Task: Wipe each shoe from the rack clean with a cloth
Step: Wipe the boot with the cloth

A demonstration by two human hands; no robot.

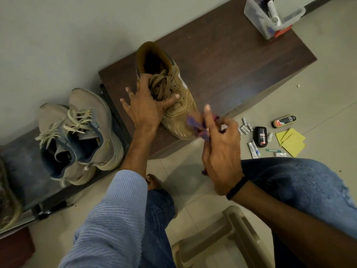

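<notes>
A tan lace-up shoe [179, 93] stands on the dark brown cabinet top [241, 70], toe toward me. My left hand [143, 107] lies over its laces, thumb on the vamp and fingers spread on the left side. My right hand [220, 144] hovers beside the toe and grips a purple cloth [195, 126], index finger raised. The cloth is blurred and near the shoe's toe; whether it touches is unclear.
A pair of grey sneakers [81, 132] sits on the lower rack shelf [19, 163] at left. A clear plastic box [270, 18] stands at the cabinet's far end. Polish bottles [260, 136], tubes and yellow cloths [291, 140] lie on the floor at right. A beige stool [222, 238] stands between my knees.
</notes>
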